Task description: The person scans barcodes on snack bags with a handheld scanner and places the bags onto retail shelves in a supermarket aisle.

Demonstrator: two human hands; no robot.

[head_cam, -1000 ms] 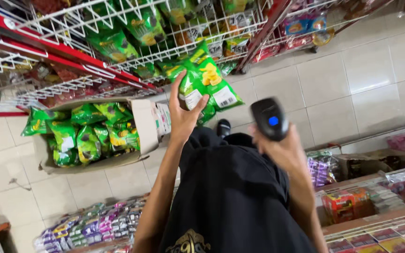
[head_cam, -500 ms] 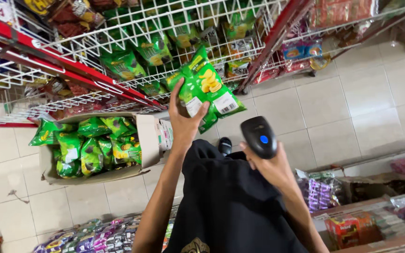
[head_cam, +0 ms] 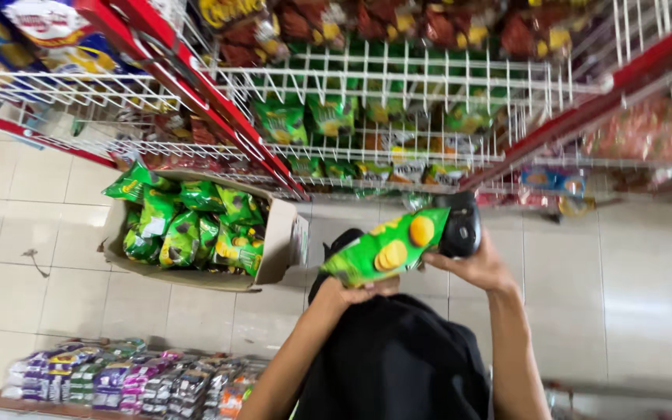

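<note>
Far left of the hands, lying on the tiled floor point(head_cam: 647, 288): open cardboard box point(head_cam: 278, 253) packed with green snack bags point(head_cam: 188, 233). Below that, rows of small purple and mixed packets point(head_cam: 118, 383). Left hand point(head_cam: 355, 292) pinching the lower edge of a green chip bag point(head_cam: 386, 249), held tilted up toward the right. Touching the bag's upper right end: black handheld scanner point(head_cam: 460, 227), gripped in the curled right hand point(head_cam: 480, 268). Above both hands: white wire shelf baskets point(head_cam: 429, 85) with red frames, full of snack bags.
</note>
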